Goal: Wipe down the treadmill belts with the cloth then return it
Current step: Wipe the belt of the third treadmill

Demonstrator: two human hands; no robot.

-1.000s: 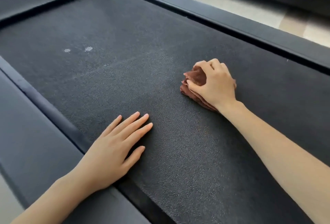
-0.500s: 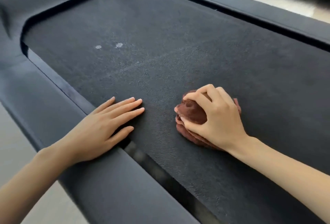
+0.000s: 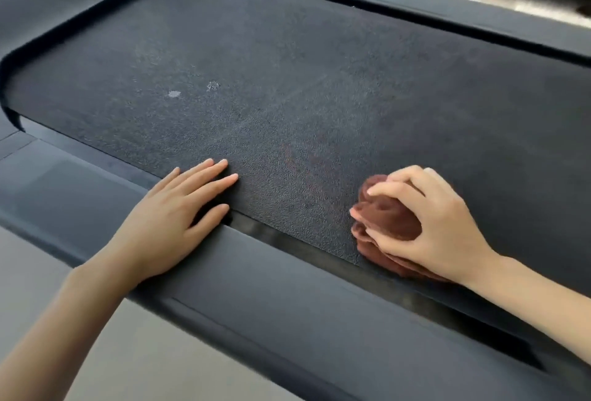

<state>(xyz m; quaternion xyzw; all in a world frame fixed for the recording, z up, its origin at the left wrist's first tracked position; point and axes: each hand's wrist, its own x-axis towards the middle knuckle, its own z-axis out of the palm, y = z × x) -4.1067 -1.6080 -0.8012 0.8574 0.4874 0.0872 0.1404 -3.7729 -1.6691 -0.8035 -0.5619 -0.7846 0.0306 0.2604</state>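
Gripping the bunched brown cloth (image 3: 388,221), the right hand (image 3: 438,224) is pressing it on the belt (image 3: 303,87). The left hand (image 3: 169,221) is lying flat, fingers (image 3: 220,181) straight.

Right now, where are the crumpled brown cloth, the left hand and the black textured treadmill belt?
cloth (image 3: 393,215): head view, exposed folds
left hand (image 3: 169,218): head view, its back
belt (image 3: 319,96): head view, bare middle

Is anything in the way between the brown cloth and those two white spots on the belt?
Nothing visible. Only bare treadmill belt lies between the brown cloth and the white spots; the left hand rests off to the side.
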